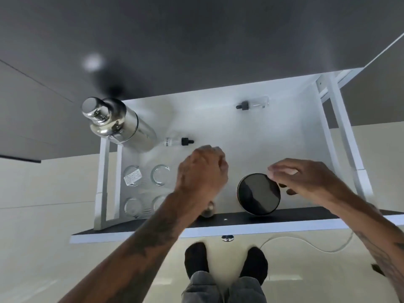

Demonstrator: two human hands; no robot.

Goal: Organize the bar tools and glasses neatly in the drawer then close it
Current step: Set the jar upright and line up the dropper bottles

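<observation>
Open white drawer (pixel 251 101) holds steel shaker (pixel 122 123) at far-left corner, two dropper bottles (pixel 178 141) (pixel 253 104) lying flat & well apart, four glasses (pixel 160 174) near-left, black round tin (pixel 259 193) by front wall.

Glass (pixel 158 203) half behind left forearm

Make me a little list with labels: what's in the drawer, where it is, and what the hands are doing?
drawer: open, white inside
shaker: shiny, back left corner
glasses: four, front left, in a square
dropper bottles: two, lying down; one beside the shaker, one at the back
black tin: round, front right
left hand: curled, over the middle
right hand: at the tin's edge, fingers spread
</observation>
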